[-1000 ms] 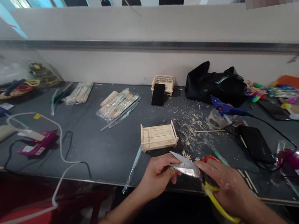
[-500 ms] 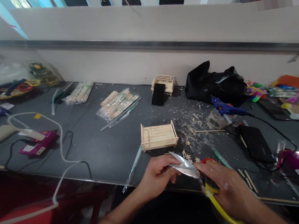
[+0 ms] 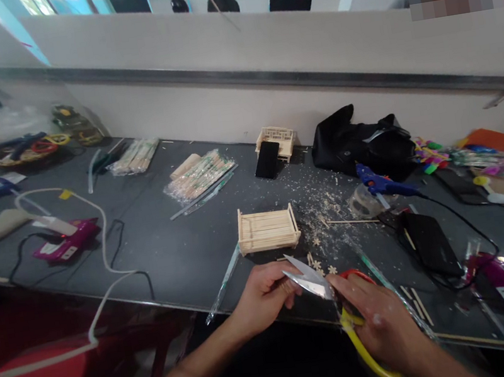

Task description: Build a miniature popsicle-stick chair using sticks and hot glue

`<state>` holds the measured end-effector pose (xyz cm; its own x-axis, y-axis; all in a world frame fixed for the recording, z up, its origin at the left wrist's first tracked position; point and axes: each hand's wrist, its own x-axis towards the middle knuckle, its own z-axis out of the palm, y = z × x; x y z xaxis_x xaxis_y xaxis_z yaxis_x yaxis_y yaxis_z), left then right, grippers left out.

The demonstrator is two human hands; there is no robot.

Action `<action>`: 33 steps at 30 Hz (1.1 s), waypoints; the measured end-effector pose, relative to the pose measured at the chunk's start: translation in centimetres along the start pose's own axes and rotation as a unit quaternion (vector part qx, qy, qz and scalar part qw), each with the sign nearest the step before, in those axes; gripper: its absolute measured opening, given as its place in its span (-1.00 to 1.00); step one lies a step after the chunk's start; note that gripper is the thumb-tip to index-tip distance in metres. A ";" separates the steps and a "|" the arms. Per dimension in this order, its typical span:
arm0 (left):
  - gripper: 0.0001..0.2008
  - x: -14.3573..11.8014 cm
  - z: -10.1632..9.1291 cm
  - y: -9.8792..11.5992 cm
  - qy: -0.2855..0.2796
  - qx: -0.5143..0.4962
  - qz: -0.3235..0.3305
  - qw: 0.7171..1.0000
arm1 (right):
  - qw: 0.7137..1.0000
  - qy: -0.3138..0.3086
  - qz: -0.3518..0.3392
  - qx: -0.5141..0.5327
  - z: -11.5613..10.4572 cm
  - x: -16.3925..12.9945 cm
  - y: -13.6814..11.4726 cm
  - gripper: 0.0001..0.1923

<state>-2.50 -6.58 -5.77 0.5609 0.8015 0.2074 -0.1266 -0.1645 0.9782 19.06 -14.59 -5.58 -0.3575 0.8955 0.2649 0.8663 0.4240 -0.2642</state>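
At the lower centre of the frame, the right hand (image 3: 381, 316) wraps its grip around the red and yellow handles of a pair of scissors (image 3: 312, 284), whose blades stand apart and point up and left toward the left hand (image 3: 265, 296). Thumb and finger curl close by the blades there; whether this grip pinches anything, I cannot tell. Just above the hands, on the table (image 3: 170, 246), sits a small slatted wooden model (image 3: 268, 229). Flower-shaped pieces (image 3: 318, 265) lie to its lower right, and a blue glue gun (image 3: 382, 182) rests farther right.
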 end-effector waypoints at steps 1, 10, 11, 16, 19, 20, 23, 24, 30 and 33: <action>-0.57 0.0 0.0 0.0 -0.005 0.006 -0.009 1.000 | 1.000 0.000 0.004 0.003 0.2 -0.1 0.1 -0.34; -0.66 -0.3 -0.2 0.0 -0.039 -0.069 -0.065 0.995 | 0.998 0.041 0.011 0.040 0.1 0.1 -0.1 -0.49; -0.67 -0.3 -0.2 0.1 -0.042 -0.071 -0.062 0.995 | 0.998 0.043 0.004 0.036 -0.1 0.2 -0.2 -0.50; -0.72 -0.3 -0.2 0.3 -0.054 -0.076 -0.039 0.995 | 0.999 0.034 -0.020 0.025 -1.2 0.7 -0.6 -0.55; -0.75 -0.3 -0.2 0.4 -0.052 -0.082 -0.041 0.994 | 0.998 0.043 -0.035 0.015 -1.5 0.9 -0.7 -0.58; -0.75 -0.3 -0.1 0.4 -0.050 -0.085 -0.045 0.994 | 0.998 0.046 -0.038 0.011 -1.5 0.9 -0.7 -0.58; -0.78 -0.3 -0.1 0.5 -0.046 -0.091 -0.060 0.993 | 0.998 0.050 -0.045 0.006 -1.7 1.0 -0.8 -0.58; -0.79 -0.3 -0.2 0.6 -0.046 -0.090 -0.064 0.993 | 0.998 0.050 -0.046 0.007 -1.8 1.0 -0.8 -0.58; -0.86 -0.3 -0.3 0.7 -0.057 -0.060 -0.081 0.993 | 0.998 0.037 -0.047 -0.004 -2.1 1.2 -0.9 -0.54; -0.80 -0.3 -0.4 0.5 -0.063 -0.036 -0.068 0.995 | 0.997 0.048 -0.063 -0.025 -1.9 1.0 -0.7 -0.48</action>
<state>-3.05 -6.67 -5.32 0.6746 0.7341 0.0776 -0.0981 -0.0150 0.9951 18.75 -14.27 -3.37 -0.4317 0.8172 0.3819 0.8335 0.5233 -0.1773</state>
